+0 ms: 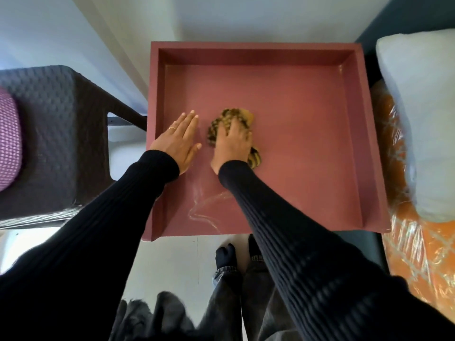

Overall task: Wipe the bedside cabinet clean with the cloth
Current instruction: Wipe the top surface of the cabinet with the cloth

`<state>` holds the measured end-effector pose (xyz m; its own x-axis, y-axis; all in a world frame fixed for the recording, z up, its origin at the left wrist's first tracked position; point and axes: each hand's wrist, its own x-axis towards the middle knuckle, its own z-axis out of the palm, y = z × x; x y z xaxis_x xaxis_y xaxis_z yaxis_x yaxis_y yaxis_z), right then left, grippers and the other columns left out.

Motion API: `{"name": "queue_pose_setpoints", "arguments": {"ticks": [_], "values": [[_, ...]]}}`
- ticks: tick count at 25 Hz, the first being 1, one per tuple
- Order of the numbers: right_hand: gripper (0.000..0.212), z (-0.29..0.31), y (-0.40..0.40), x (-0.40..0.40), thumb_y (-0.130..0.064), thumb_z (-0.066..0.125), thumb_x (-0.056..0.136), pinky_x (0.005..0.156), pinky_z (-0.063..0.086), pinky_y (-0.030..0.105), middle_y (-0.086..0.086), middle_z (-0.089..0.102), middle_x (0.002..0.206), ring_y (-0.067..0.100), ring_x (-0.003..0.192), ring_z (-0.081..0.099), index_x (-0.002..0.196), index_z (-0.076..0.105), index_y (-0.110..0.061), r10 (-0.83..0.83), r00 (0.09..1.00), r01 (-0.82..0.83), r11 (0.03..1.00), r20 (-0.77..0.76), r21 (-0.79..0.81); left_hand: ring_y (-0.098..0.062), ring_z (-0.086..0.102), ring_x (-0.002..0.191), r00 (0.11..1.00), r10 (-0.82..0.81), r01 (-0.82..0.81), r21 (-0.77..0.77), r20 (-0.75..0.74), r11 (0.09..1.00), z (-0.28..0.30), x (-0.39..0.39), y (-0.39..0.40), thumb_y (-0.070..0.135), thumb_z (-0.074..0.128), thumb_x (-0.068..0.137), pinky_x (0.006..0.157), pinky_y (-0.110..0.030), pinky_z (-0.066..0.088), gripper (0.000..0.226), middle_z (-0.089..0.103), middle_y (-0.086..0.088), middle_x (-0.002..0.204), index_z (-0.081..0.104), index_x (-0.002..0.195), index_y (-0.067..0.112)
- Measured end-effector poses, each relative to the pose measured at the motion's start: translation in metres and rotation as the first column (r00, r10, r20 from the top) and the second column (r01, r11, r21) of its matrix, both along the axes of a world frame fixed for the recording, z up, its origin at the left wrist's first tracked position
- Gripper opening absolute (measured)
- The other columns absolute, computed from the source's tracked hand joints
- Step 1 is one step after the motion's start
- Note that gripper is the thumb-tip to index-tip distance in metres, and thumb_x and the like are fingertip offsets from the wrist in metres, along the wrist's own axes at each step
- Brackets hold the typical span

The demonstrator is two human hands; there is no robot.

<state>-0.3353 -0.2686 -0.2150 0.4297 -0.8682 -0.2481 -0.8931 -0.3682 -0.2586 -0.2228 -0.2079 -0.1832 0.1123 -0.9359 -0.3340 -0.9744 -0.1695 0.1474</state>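
The bedside cabinet is dusty pink, with a flat top sunk inside a raised rim. A bunched yellow and brown checked cloth lies on the top, left of its middle. My right hand lies over the cloth and grips it, fingers curled into the fabric. My left hand rests flat on the top beside the left rim, fingers straight and together, a ring on one finger. A wet streak shines near the front edge.
A dark quilted chair with a pink cushion stands to the left. At the right is an orange mattress in plastic wrap with a white pillow on it. My feet stand on the pale floor below the cabinet.
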Motion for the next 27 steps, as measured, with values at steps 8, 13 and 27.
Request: {"name": "queue_pose_setpoints", "arguments": {"ticks": [8,13,27], "values": [[0.015,0.045,-0.104,-0.088,0.006,0.051,0.077,0.072,0.049,0.04,0.021,0.057,0.082,0.035,0.076,0.06,0.08,0.057,-0.008,-0.772,0.257,0.363,0.635,0.582,0.682,-0.029,0.019,0.142,0.997,-0.013,0.013,0.005,-0.074,1.0,0.012,-0.02,-0.028,0.03,0.036,0.097,0.115,-0.037,0.019,0.062,0.009,-0.013,0.156,0.01,0.145,0.002],[0.053,0.029,-0.092,-0.161,-0.02,0.045,0.093,0.107,0.028,0.043,0.019,0.028,0.15,0.034,0.135,0.03,0.145,0.031,-0.019,-0.636,0.74,0.652,0.758,0.221,-0.001,-0.026,0.004,0.145,0.996,-0.08,0.076,0.116,0.027,0.99,-0.003,-0.049,-0.058,0.046,0.03,0.094,0.117,-0.039,0.016,0.07,0.0,-0.01,0.157,0.004,0.146,0.007],[0.047,-0.016,-0.206,-0.095,-0.013,0.031,0.098,0.102,0.027,0.051,0.02,0.007,0.155,0.039,0.131,0.026,0.144,0.032,-0.014,-0.419,0.872,0.372,0.903,-0.251,-0.216,-0.033,0.03,0.135,0.971,0.076,-0.118,0.178,0.226,0.977,-0.018,-0.039,-0.14,0.045,0.035,0.093,0.095,-0.048,0.042,0.055,0.023,-0.013,0.151,0.037,0.134,0.008]]}}
